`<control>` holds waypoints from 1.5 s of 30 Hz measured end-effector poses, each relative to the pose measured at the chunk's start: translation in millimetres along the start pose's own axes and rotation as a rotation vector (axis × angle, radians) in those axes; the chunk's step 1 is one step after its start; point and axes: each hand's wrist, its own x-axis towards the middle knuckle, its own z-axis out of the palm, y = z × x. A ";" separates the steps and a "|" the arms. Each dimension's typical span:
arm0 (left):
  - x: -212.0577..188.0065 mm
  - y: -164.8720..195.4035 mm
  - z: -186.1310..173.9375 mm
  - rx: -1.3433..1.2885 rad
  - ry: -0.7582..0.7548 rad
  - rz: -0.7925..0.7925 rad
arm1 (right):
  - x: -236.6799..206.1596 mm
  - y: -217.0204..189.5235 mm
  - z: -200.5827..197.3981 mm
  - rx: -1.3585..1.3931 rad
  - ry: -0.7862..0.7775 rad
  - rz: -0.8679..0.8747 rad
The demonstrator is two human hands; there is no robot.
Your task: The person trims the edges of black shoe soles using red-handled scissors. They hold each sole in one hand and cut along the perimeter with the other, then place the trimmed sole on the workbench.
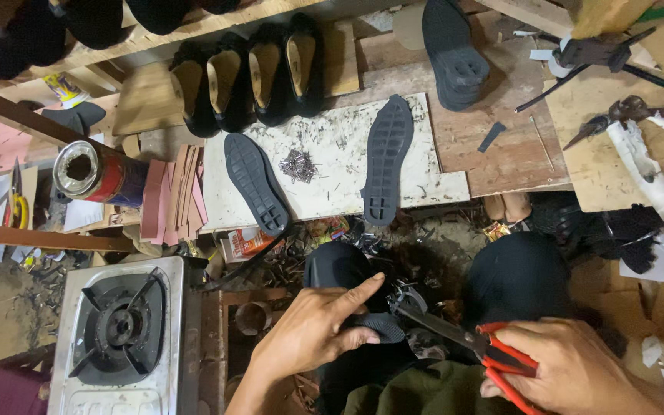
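1. My left hand (310,332) is closed over the dark shoe (374,323) at lower centre of the frame, forefinger stretched along its top, pressing it down on my lap. I judge that this hold should stay firm, so the shoe cannot twist under the tool.

2. My right hand (578,369), at lower right, is wrapped tight around the red handles of the pliers (455,334). Their dark nose points left and meets the shoe's edge; whether it bites anything there is too small to tell.

3. I judge that a short, steady pull in line with the nose would serve better than a jerk, with my left forefinger kept back from the tip.

4. Above, mid-frame, two loose black soles (255,183) lie tread-up on the pale board (332,192), a heap of small nails (298,165) between them, well apart from my hands.

5. Finished black shoes (251,77) stand in a row at upper centre; a gas stove (121,330) sits at lower left, near my left forearm.
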 end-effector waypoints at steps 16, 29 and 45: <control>-7.8 -38.0 29.3 -0.577 0.302 -0.056 | 4.4 14.6 19.2 0.154 0.249 -0.080; 26.7 -59.0 103.3 -2.307 0.577 -0.055 | 39.2 -42.5 52.9 0.415 0.285 0.142; 35.9 -34.5 151.5 -1.567 0.858 -0.351 | 59.9 -77.6 89.9 0.548 0.569 -0.015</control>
